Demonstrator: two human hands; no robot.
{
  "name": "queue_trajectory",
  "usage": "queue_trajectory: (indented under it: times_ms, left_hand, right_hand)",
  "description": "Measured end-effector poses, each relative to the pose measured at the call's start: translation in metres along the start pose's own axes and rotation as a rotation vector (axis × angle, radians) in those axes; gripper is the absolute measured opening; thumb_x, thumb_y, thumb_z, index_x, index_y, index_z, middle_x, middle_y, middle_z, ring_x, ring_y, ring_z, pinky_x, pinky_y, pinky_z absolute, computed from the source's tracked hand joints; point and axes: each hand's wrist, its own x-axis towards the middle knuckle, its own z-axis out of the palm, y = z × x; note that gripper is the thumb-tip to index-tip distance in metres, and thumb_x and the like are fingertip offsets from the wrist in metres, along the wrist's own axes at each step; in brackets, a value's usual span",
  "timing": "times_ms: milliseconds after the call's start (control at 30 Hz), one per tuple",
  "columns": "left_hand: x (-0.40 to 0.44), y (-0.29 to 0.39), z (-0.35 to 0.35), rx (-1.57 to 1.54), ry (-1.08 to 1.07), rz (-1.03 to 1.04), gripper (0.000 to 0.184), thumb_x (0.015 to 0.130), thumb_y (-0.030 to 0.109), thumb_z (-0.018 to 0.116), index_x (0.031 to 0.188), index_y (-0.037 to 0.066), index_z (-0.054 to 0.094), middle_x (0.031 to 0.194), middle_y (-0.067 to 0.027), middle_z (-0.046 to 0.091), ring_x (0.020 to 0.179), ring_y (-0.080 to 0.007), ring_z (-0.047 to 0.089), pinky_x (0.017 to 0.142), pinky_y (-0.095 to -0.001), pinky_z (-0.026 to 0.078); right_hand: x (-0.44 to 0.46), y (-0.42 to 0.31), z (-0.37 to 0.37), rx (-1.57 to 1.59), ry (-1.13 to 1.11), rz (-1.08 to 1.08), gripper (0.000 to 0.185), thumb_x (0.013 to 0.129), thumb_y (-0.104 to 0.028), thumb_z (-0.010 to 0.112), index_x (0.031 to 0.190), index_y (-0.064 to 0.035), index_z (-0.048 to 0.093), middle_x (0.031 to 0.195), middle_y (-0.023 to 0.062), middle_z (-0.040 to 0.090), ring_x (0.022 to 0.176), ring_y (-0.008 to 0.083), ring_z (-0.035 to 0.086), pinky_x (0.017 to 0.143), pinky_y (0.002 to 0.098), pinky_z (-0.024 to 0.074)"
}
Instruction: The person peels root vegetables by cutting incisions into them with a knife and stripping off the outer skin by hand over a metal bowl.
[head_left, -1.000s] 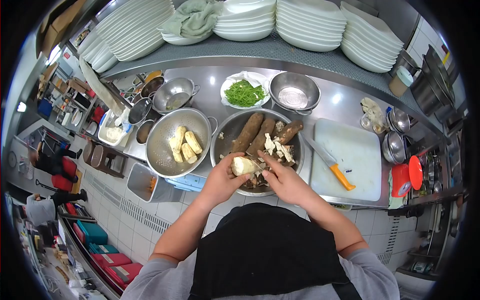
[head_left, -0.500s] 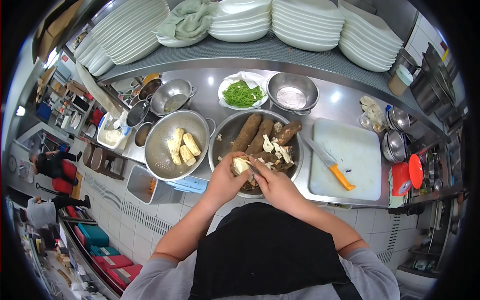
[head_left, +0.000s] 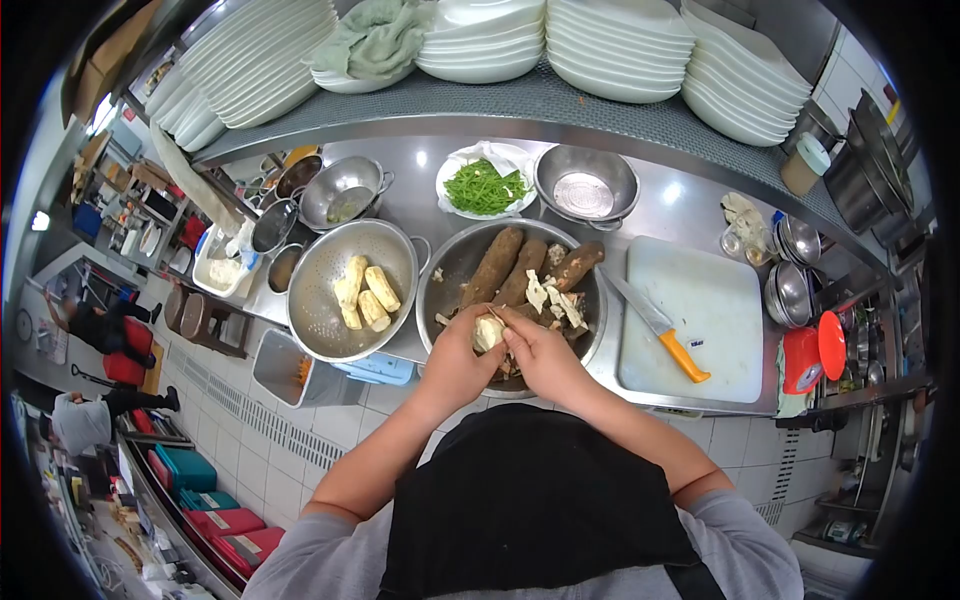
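Observation:
A pale peeled root piece (head_left: 488,334) is held in my left hand (head_left: 458,352), above the near part of a steel bowl (head_left: 433,292). My right hand (head_left: 544,352) is closed against the piece, around something small that the fingers mostly hide. In the bowl lie brown unpeeled roots (head_left: 493,262), peelings and pale scraps (head_left: 540,292). Left of it, a perforated colander (head_left: 322,310) holds several peeled pieces (head_left: 379,288).
An orange-handled knife (head_left: 684,357) lies on a white cutting board (head_left: 715,300) at right. Behind the bowls are a plate of green beans (head_left: 484,188) and an empty steel pot (head_left: 584,184). White plates (head_left: 620,50) stack on the shelf. Two people are far left.
My hands have drawn closer together around the root piece, and it now shows less between the fingers. The colander and bowls stay where they were.

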Motion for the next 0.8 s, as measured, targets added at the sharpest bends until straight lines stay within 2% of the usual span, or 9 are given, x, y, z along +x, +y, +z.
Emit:
queue_trajectory:
  times_ms: [67,167,233,300,333,400,467,567,800]
  left_hand:
    - [0.001,-0.002,0.000,-0.169,-0.097,-0.106,0.050,0.088,0.004,0.074,0.132,-0.006,0.053,0.121,-0.0191,0.065,0.113,-0.0236,0.064,0.096,-0.0352,0.051]
    - [-0.001,-0.029,0.008,-0.325,-0.156,-0.093,0.052,0.090,-0.002,0.070,0.137,-0.005,0.048,0.128,-0.0164,0.061,0.118,-0.0208,0.062,0.098,-0.0345,0.051]
    - [-0.005,-0.031,0.009,-0.345,-0.151,-0.095,0.055,0.090,-0.003,0.069,0.139,-0.005,0.045,0.131,-0.0160,0.059,0.119,-0.0212,0.061,0.099,-0.0341,0.051]
    - [-0.006,-0.029,0.009,-0.364,-0.143,-0.099,0.058,0.091,-0.005,0.068,0.142,-0.005,0.042,0.134,-0.0156,0.057,0.121,-0.0215,0.060,0.100,-0.0338,0.050]
    - [-0.005,-0.024,0.008,-0.331,-0.100,-0.076,0.061,0.090,-0.003,0.070,0.143,-0.006,0.041,0.134,-0.0164,0.058,0.122,-0.0217,0.060,0.101,-0.0334,0.050]
    - [-0.007,-0.014,0.002,-0.298,-0.062,-0.056,0.064,0.089,-0.001,0.071,0.145,-0.006,0.040,0.134,-0.0172,0.059,0.122,-0.0219,0.061,0.101,-0.0331,0.050]
    - [-0.004,-0.004,-0.004,-0.121,-0.069,-0.064,0.069,0.087,0.004,0.074,0.145,-0.007,0.040,0.133,-0.0182,0.061,0.120,-0.0216,0.063,0.101,-0.0324,0.050]
    - [-0.005,-0.003,-0.002,-0.064,-0.036,-0.080,0.066,0.084,0.008,0.076,0.141,-0.007,0.047,0.129,-0.0189,0.064,0.117,-0.0224,0.065,0.099,-0.0331,0.051]
    - [-0.007,0.007,0.000,-0.015,0.035,-0.050,0.057,0.081,0.012,0.077,0.133,-0.004,0.057,0.124,-0.0233,0.066,0.115,-0.0315,0.066,0.097,-0.0374,0.051]
  right_hand:
    - [0.006,-0.005,-0.013,0.419,-0.228,0.422,0.041,0.109,-0.020,0.044,0.147,-0.0072,0.047,0.075,0.0101,0.061,0.049,0.0177,0.054,0.046,0.0310,0.0438]
    - [0.008,-0.023,-0.031,0.889,-0.281,0.743,0.043,0.110,-0.024,0.043,0.150,-0.0091,0.044,0.069,-0.0006,0.050,0.045,0.0078,0.039,0.040,0.0272,0.0329]
    - [0.009,-0.018,-0.030,0.917,-0.226,0.755,0.043,0.110,-0.024,0.041,0.150,-0.0090,0.042,0.066,-0.0006,0.047,0.042,0.0081,0.035,0.036,0.0271,0.0275]
    - [0.009,-0.014,-0.036,0.682,-0.226,0.728,0.043,0.110,-0.022,0.040,0.151,-0.0083,0.041,0.066,-0.0010,0.045,0.045,0.0063,0.035,0.039,0.0258,0.0298]
    - [0.008,-0.012,-0.038,0.372,-0.287,0.542,0.047,0.109,-0.023,0.043,0.153,-0.0074,0.039,0.077,0.0106,0.061,0.059,0.0184,0.059,0.056,0.0320,0.0489]
    - [0.000,-0.024,-0.039,0.214,-0.263,0.370,0.049,0.108,-0.023,0.045,0.155,-0.0086,0.037,0.080,0.0110,0.063,0.065,0.0196,0.062,0.064,0.0320,0.0503]
    - [-0.004,-0.029,-0.039,0.025,-0.257,0.176,0.054,0.105,-0.021,0.049,0.156,-0.0092,0.034,0.110,0.0215,0.069,0.103,0.0303,0.068,0.096,0.0371,0.0488]
    - [-0.004,-0.029,-0.032,0.083,-0.281,0.193,0.053,0.106,-0.020,0.049,0.155,-0.0081,0.036,0.131,0.0249,0.062,0.122,0.0326,0.062,0.104,0.0373,0.0450]
    - [-0.006,-0.025,-0.022,0.174,-0.232,0.215,0.050,0.105,-0.019,0.050,0.152,-0.0056,0.040,0.137,0.0239,0.059,0.127,0.0328,0.059,0.106,0.0364,0.0440]
